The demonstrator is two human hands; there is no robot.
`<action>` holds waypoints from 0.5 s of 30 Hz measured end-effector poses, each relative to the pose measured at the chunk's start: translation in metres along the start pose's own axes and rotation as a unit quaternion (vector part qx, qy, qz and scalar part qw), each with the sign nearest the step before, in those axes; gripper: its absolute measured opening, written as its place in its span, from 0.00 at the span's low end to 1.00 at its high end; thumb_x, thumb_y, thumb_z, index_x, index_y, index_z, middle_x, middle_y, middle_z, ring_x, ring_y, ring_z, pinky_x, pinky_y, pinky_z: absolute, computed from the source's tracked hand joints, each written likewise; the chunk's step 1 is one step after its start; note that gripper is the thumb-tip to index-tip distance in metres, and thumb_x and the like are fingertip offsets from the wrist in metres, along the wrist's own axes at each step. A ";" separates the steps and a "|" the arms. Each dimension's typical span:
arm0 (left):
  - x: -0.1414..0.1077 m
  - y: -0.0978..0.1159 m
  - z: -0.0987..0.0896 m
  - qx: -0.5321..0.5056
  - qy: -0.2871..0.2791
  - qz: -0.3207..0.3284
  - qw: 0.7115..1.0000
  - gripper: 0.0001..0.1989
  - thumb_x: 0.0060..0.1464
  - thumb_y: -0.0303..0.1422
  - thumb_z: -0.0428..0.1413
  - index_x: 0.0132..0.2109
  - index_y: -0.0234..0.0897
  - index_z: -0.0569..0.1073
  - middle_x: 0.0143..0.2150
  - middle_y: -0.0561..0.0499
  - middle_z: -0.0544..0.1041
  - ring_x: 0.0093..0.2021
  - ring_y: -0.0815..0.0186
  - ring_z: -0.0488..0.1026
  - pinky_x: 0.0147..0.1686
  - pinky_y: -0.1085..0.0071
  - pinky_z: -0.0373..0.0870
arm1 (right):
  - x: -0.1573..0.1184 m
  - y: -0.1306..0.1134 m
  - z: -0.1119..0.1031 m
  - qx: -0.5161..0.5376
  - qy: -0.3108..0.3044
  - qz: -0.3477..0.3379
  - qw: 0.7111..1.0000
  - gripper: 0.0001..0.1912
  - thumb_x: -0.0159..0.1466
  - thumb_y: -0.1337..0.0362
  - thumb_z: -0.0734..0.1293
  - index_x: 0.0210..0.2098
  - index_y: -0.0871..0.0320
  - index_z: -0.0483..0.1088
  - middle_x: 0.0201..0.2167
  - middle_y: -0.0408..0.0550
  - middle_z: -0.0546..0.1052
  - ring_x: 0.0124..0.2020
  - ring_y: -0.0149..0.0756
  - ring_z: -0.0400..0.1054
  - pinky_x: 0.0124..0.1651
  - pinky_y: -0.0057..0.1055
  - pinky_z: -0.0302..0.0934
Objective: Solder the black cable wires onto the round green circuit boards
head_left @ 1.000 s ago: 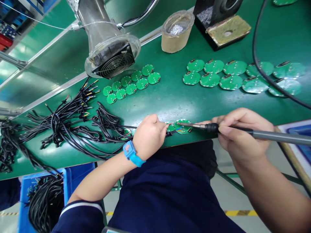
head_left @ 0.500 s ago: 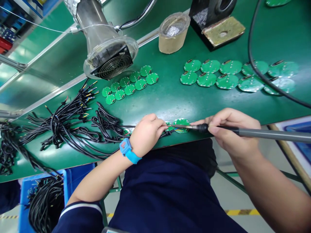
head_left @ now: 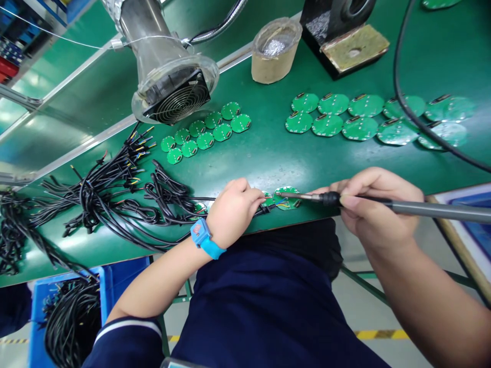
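Head view: right hand (head_left: 378,222) pinches a soldering iron (head_left: 330,199), long axis sideways, pointing left.

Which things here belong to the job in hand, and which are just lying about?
Likely in the job:
soldering iron, in the right hand
round board by the iron's tip
coloured wires at that board
left hand, close by
iron stand

Probably just around:
fan
red item, far left
blue bin, though its cables may be stock

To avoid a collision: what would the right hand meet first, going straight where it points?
Probably the round board at the soldering iron tip, though depth is unclear and the right hand might pass above.
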State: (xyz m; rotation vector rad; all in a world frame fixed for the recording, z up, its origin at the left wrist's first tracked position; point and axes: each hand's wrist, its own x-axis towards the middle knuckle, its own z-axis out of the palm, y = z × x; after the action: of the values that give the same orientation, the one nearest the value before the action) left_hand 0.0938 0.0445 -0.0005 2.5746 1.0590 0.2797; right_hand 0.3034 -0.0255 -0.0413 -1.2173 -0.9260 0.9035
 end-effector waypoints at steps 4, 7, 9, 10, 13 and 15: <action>-0.001 0.000 0.001 0.005 0.005 0.002 1.000 0.08 0.57 0.32 0.53 0.37 0.35 0.76 0.29 0.50 0.66 0.33 0.67 0.66 0.34 0.72 0.66 | 0.001 0.003 -0.001 -0.013 -0.005 0.002 1.000 0.06 0.51 0.66 0.70 0.25 0.57 0.67 0.20 0.40 0.70 0.21 0.30 0.65 0.26 0.28 0.59; 0.000 0.001 0.001 0.013 0.003 0.002 1.000 0.08 0.58 0.33 0.53 0.36 0.35 0.76 0.29 0.50 0.67 0.33 0.66 0.66 0.34 0.72 0.66 | 0.000 0.004 -0.002 -0.047 -0.014 0.026 0.998 0.06 0.52 0.65 0.70 0.26 0.57 0.68 0.23 0.41 0.72 0.21 0.28 0.63 0.26 0.28 0.57; -0.001 0.002 0.002 0.019 0.005 0.004 1.000 0.09 0.58 0.33 0.52 0.36 0.35 0.76 0.29 0.50 0.67 0.33 0.66 0.66 0.34 0.71 0.66 | -0.001 0.003 -0.003 -0.056 -0.020 0.037 0.998 0.07 0.52 0.64 0.70 0.26 0.57 0.67 0.23 0.41 0.72 0.20 0.28 0.62 0.25 0.27 0.57; -0.001 0.002 0.002 0.022 0.006 0.007 1.000 0.09 0.58 0.33 0.52 0.36 0.34 0.76 0.29 0.50 0.67 0.33 0.66 0.66 0.34 0.71 0.66 | -0.001 0.002 -0.003 -0.058 -0.020 0.042 0.997 0.07 0.52 0.63 0.70 0.26 0.57 0.67 0.23 0.41 0.72 0.20 0.28 0.62 0.25 0.27 0.57; -0.002 0.001 0.003 0.022 0.013 0.017 1.000 0.08 0.58 0.32 0.52 0.37 0.34 0.76 0.30 0.49 0.68 0.33 0.66 0.66 0.34 0.71 0.66 | -0.002 0.001 -0.002 -0.058 -0.021 0.047 0.997 0.08 0.52 0.63 0.70 0.26 0.57 0.67 0.23 0.41 0.72 0.21 0.30 0.64 0.25 0.28 0.57; -0.002 0.000 0.004 0.018 0.015 0.021 0.999 0.08 0.58 0.31 0.52 0.37 0.34 0.76 0.30 0.49 0.68 0.33 0.66 0.65 0.34 0.71 0.66 | -0.002 0.001 -0.002 -0.059 -0.019 0.048 0.997 0.07 0.52 0.63 0.70 0.26 0.57 0.66 0.23 0.42 0.73 0.22 0.31 0.66 0.26 0.29 0.58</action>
State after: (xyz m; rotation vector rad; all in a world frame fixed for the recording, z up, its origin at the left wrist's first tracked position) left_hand 0.0935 0.0416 -0.0038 2.6360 1.0296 0.3128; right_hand 0.3042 -0.0274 -0.0425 -1.3603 -0.9688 0.9619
